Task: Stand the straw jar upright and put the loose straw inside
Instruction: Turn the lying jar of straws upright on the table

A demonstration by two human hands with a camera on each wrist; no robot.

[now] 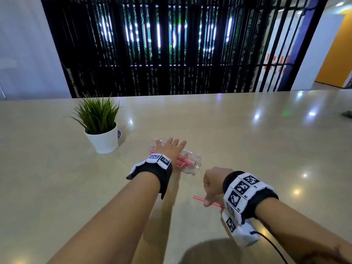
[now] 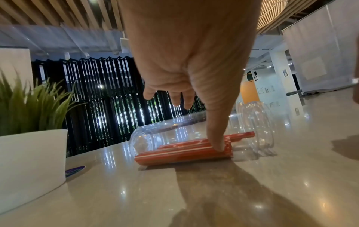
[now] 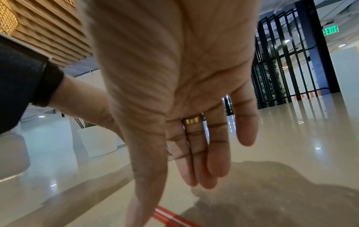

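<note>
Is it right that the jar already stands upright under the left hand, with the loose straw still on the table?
No. The head view shows the straw jar lying on its side under the left hand; the loose straw is on the table.

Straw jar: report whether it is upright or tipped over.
Tipped over. The straw jar lies on its side on the table, red straws lying lengthwise inside, left hand on it.
</note>
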